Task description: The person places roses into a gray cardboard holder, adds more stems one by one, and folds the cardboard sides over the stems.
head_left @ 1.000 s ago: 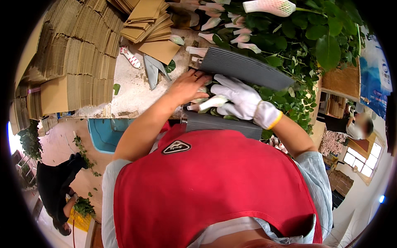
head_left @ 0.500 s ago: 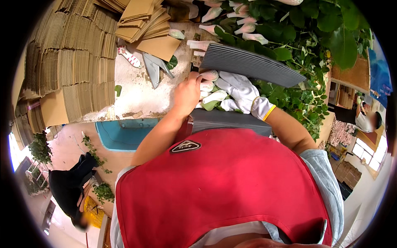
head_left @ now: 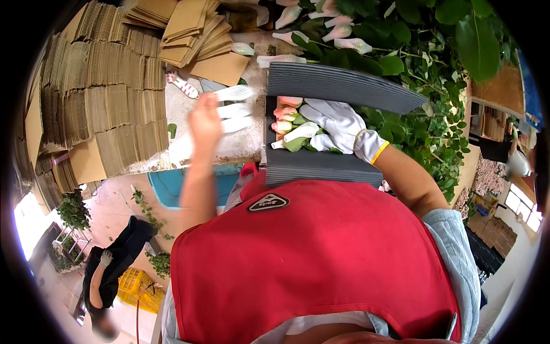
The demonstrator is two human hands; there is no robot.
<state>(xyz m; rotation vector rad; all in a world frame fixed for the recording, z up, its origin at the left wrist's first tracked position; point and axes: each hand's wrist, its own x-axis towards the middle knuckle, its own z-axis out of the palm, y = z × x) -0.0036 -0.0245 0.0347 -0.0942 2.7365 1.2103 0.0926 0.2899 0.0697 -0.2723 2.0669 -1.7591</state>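
Note:
My left hand [head_left: 206, 121], bare and blurred by motion, is closed on several white foam net sleeves [head_left: 235, 109] that point right from its fingers. My right hand [head_left: 339, 123] wears a white glove with a yellow-edged cuff. It is closed round a small bunch of roses, its fingers over the stems and leaves. Pale orange-pink rose heads [head_left: 285, 114] face left from the bunch. One bud near me still wears a white foam net [head_left: 302, 132]. The bunch lies between two raised flaps of dark grey corrugated sheet [head_left: 338, 86].
Stacked brown cardboard [head_left: 120, 97] fills the left side. A white-and-red patterned handle [head_left: 183, 86] and a partly covered grey tool [head_left: 211, 85] lie beyond my left hand. Netted buds [head_left: 352, 45] and leafy stems spread far right. A blue tub [head_left: 166, 189] and a bending person [head_left: 117, 258] are lower left.
My left hand has swung left from the rose heads, carrying foam sleeves off them. The orange-pink petals now show. My gloved right hand stays on the bunch.

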